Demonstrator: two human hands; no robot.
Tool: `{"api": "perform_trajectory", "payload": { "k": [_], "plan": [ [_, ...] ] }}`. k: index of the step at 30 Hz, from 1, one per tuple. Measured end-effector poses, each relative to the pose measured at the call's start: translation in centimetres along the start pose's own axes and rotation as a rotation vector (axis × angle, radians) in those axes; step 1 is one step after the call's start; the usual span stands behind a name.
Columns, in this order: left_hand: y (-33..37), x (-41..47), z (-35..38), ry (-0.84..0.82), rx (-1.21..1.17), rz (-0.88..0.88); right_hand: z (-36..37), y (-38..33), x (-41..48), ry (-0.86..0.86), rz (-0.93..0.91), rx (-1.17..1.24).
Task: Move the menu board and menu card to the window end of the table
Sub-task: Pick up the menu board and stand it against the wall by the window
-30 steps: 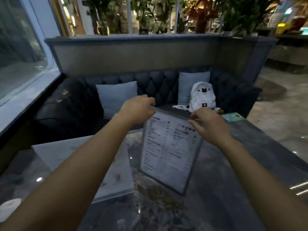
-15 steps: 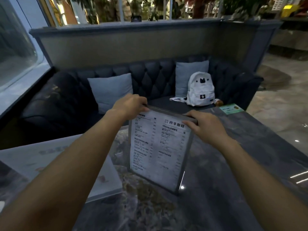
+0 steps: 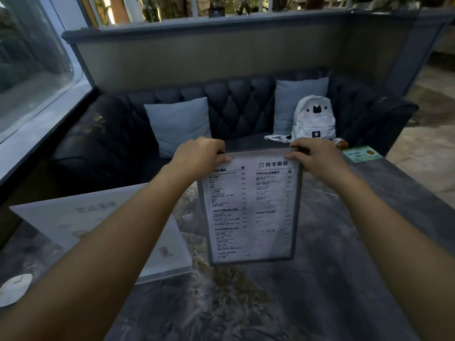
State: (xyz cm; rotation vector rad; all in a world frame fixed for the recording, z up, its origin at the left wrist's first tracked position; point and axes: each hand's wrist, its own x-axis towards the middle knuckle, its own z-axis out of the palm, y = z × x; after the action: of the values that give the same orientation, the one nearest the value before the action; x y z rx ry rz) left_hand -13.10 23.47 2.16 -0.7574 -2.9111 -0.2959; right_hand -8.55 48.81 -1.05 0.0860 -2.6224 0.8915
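Menu board (image 3: pixel 251 207), a framed upright sheet, is held over the middle of the table (image 3: pixel 344 279) by its top edge, its printed face toward the person. The left hand (image 3: pixel 199 153) is clamped on the top left corner and the right hand (image 3: pixel 317 158) on the top right corner, thumbs on the front and fingers folded over the back. Gripping both corners likely keeps the board level and stops it from swinging while it is carried. Whether its bottom edge touches the table or hangs just above it, I cannot tell.

Headings that can be read on it include "SPECIAL", "FRUIT DRINKS" and "COLD DRINKS", with Chinese characters at the top right; the price lines are too blurred to read.

Just left of the board, a large pale menu card (image 3: pixel 98 232) lies flat on the table, reaching toward the table's window end on the left; its faint print is unreadable. A small white round object (image 3: pixel 14 287) sits at the near left edge. At the far right corner lies a small green card (image 3: pixel 362 153). Beyond the table's far edge a dark sofa (image 3: pixel 236 107) holds a white backpack (image 3: pixel 314 119) with a cat face and star.
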Motion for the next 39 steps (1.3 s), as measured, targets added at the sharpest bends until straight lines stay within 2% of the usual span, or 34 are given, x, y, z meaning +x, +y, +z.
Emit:
{"api": "perform_trajectory", "payload": {
  "k": [13,26,28,33,36,39],
  "plan": [
    [0.0,-0.7,0.2,0.025,0.004,-0.037,0.6,0.9,1.0,-0.021,0.02,0.071],
    [0.1,-0.9,-0.2,0.013,-0.078,-0.072,0.4,1.5,0.8,-0.005,-0.025,0.009],
    [0.2,-1.2,-0.1,0.097,-0.173,-0.087,0.4,1.8,0.2,0.02,-0.026,0.01],
    [1.8,-3.7,2.3,0.473,-0.557,-0.165,1.6,3.0,-1.6,0.041,0.081,0.184],
    [2.7,-5.4,4.6,0.51,-0.749,-0.27,2.8,3.9,-2.8,0.036,0.153,0.259],
    [3.6,-6.6,7.1,0.622,-0.838,-0.373,4.0,4.6,-4.2,-0.001,0.205,0.307]
  ]
}}
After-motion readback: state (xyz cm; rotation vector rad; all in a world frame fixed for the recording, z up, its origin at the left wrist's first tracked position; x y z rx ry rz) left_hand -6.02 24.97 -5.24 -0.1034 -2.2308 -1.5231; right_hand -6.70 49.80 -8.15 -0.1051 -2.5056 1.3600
